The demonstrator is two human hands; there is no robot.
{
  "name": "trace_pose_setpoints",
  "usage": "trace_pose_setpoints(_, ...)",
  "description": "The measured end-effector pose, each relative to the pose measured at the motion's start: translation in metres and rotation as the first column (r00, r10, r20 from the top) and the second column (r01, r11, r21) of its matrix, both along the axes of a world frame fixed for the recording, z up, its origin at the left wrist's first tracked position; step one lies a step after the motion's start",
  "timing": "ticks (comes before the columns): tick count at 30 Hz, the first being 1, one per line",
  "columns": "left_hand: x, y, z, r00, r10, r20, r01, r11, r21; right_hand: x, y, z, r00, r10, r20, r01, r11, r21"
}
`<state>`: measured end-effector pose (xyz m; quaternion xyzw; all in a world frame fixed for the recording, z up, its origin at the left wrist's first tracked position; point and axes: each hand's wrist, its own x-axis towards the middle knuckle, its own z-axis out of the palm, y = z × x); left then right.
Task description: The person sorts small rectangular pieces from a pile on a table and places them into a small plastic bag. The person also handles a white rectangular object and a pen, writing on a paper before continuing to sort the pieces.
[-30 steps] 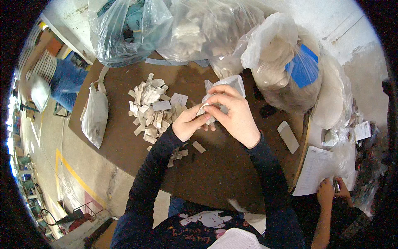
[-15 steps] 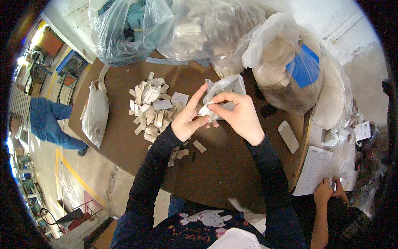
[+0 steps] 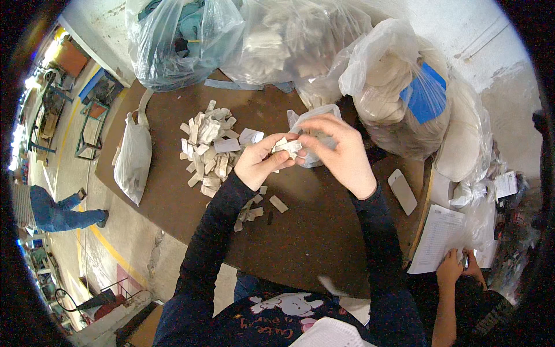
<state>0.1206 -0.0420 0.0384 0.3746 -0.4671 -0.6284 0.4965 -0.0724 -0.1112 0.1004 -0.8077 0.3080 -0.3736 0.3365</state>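
Both hands meet over the middle of the brown table [image 3: 324,231]: the left hand [image 3: 261,165] and right hand [image 3: 341,153] are pinched together on one small stack of pale tags [image 3: 287,147], held in front of one small clear bag [image 3: 315,124]. At ten o'clock from the hands lies one heap of tags [image 3: 208,147], too many to count; at six o'clock a few loose tags [image 3: 263,205] are scattered. Three big plastic sacks [image 3: 173,40] stand at twelve o'clock. One white bag [image 3: 132,162] hangs at nine o'clock. A second person's hands [image 3: 457,266] hold one sheet of paper [image 3: 436,237] at four o'clock.
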Motion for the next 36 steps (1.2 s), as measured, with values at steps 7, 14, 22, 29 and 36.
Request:
trace_pose_setpoints(7,0.002,0.000,0.003,0.989,0.063,0.132,-0.069,0.997,0.035,0.006,0.009,-0.001,0.997,0.071,0.043,-0.076,0.987,0.142)
trace_pose_setpoints(14,-0.002,0.003,0.006,0.997,0.064,0.047,-0.067,0.996,0.057,0.010,0.012,-0.002,0.990,0.035,0.138,-0.061,0.981,0.186)
trace_pose_setpoints(22,0.004,-0.002,0.000,0.981,0.177,0.084,-0.178,0.984,0.013,-0.003,-0.004,-0.001,0.976,-0.208,-0.062,0.192,0.961,-0.200)
trace_pose_setpoints(29,0.004,-0.003,-0.004,0.988,0.134,0.081,-0.138,0.990,0.038,0.011,0.011,-0.006,1.000,-0.010,-0.025,0.009,1.000,-0.002)
trace_pose_setpoints(36,0.029,-0.004,0.005,0.957,0.267,0.114,-0.260,0.963,-0.070,-0.004,-0.005,-0.007,0.939,-0.267,-0.215,0.177,0.915,-0.362)
